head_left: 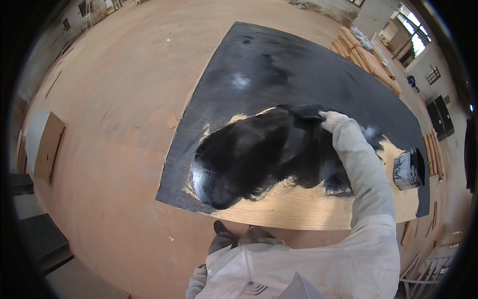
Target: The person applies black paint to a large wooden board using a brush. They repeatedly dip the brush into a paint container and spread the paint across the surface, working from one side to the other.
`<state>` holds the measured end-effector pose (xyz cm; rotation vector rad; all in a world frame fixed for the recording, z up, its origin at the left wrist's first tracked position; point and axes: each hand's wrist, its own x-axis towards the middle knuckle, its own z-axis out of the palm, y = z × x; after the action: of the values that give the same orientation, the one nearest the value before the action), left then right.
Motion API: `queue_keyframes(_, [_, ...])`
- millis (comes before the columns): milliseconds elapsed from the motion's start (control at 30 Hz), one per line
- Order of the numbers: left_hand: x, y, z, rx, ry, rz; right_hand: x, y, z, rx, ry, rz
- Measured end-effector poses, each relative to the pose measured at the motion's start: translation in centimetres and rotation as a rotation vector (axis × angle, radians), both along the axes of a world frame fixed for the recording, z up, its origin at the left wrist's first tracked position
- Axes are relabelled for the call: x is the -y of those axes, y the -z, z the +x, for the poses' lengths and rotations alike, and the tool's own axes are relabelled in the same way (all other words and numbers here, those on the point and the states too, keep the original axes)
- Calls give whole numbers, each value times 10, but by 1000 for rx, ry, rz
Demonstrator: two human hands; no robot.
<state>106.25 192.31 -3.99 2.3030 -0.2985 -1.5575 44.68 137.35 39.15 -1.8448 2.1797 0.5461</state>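
A wide panel (318,65) lies before me, mostly coated in dull black, with bare wood grain along its near edge. Across its middle spreads a glossy wet patch of black paint (249,154). My right hand (332,121), in a pale glove, is closed on a flat black paint applicator (306,112) at the far side of the wet patch. Whether it is a brush or a pad, I cannot tell. Toward the panel's right edge is a paint-smeared tub (408,169). My left arm hangs by my side; its cuff (200,271) shows, but the fingers are hidden.
Long brown wrapped bundles (366,57) are stacked beyond the panel's far right edge. A brown and white board (47,144) stands at left, above dark box-like blocks (42,239). Metal bars (425,274) stand at the lower right. Reddish floor (114,124) stretches leftward.
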Motion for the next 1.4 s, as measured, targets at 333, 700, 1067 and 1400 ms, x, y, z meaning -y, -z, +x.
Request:
queue_keyframes(333, [29, 18, 50, -11, -85, -71, -13, -26, 226, -11, -317, 96])
queue_keyframes(700, [18, 36, 67, -67, -75, 33, -20, -21, 279, -27, -248, 80])
queue_keyframes(1067, [34, 52, 96, -101, -156, -117, -51, -45, 339, -73, -581, 194])
queue_keyframes(1400, [13, 53, 102, -58, -174, -154, -58, -51, 354, -135, -717, 257])
